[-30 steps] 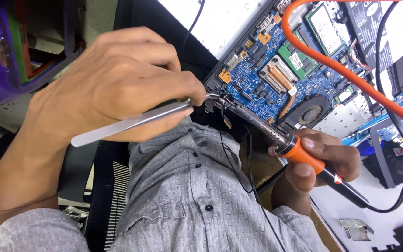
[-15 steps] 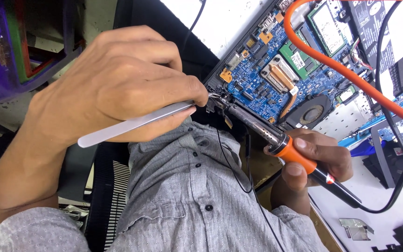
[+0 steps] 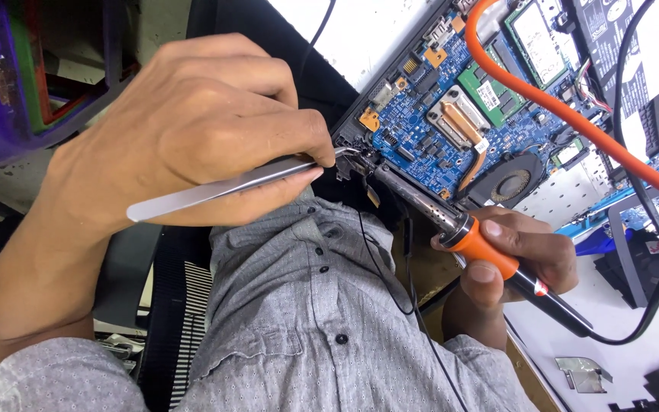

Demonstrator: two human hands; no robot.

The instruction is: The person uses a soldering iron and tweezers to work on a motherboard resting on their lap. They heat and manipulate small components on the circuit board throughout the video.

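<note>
My left hand (image 3: pixel 192 130) pinches silver tweezers (image 3: pixel 215 187), whose tips touch the near corner of a blue laptop circuit board (image 3: pixel 436 130). My right hand (image 3: pixel 532 255) grips a soldering iron (image 3: pixel 482 248) by its orange collar and black handle. The iron's metal tip meets the tweezers' tips at that same board corner (image 3: pixel 356 156). My grey shirt (image 3: pixel 306 305) fills the space below both hands.
A thick orange cable (image 3: pixel 558 114) curves over the open laptop, next to a round black fan (image 3: pixel 512 183) and a copper heat pipe (image 3: pixel 470 126). A thin black cord (image 3: pixel 654 252) loops at the right. A purple plastic stool (image 3: pixel 9 69) stands at upper left.
Both hands stay at the board corner; the tweezers have tilted very slightly and the soldering iron has barely shifted.
</note>
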